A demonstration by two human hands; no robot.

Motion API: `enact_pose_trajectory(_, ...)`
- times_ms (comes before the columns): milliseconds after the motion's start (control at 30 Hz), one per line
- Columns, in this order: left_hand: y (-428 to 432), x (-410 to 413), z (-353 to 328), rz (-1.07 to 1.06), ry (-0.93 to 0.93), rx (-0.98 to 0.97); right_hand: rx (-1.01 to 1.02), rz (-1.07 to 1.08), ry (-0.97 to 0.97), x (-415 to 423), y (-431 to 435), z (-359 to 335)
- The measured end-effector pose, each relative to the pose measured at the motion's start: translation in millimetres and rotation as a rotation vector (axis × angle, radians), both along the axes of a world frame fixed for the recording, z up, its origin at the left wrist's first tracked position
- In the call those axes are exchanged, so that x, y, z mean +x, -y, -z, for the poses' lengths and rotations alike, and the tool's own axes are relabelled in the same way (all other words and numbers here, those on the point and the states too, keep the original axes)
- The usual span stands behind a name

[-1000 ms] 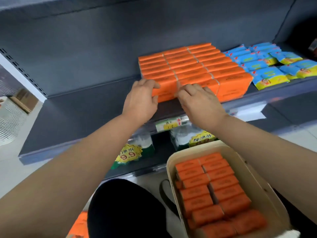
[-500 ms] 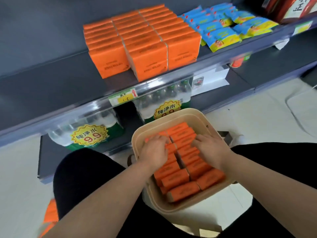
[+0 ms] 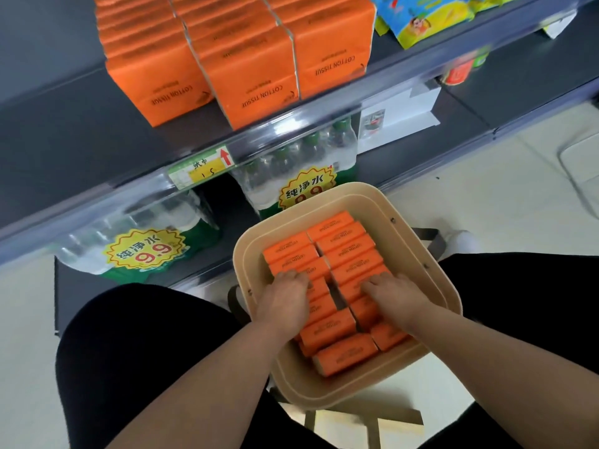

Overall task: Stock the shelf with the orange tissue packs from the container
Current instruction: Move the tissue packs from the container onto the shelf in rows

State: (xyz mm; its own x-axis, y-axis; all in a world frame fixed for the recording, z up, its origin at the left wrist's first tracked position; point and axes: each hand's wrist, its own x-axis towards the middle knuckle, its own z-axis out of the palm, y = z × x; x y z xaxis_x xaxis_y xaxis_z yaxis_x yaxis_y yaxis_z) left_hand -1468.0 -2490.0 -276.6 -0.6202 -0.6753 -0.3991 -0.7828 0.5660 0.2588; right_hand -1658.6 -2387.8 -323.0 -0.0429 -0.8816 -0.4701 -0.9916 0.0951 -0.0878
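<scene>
Left hand (image 3: 285, 299) and right hand (image 3: 397, 298) have come off the shelf (image 3: 64, 124) into the container (image 3: 418, 228), fingers curled round packs (image 3: 330, 226) in the middle rows. Next batch starting; shelf has room at left.

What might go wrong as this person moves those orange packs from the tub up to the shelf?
1. The orange tissue packs sit tightly together in the container. If the left hand and right hand lift several at once, one may slip out.
2. The front stacked packs stand close to the edge of the shelf, so squeezing more in beside them could knock one off.
</scene>
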Motion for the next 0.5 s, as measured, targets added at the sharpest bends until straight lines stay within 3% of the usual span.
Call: enact_pose_trajectory(500, -2.0, -2.9, 0.9, -0.015, -0.065, 0.006, 0.075, -0.117, -0.077, 3.8, -9.6, -4.6)
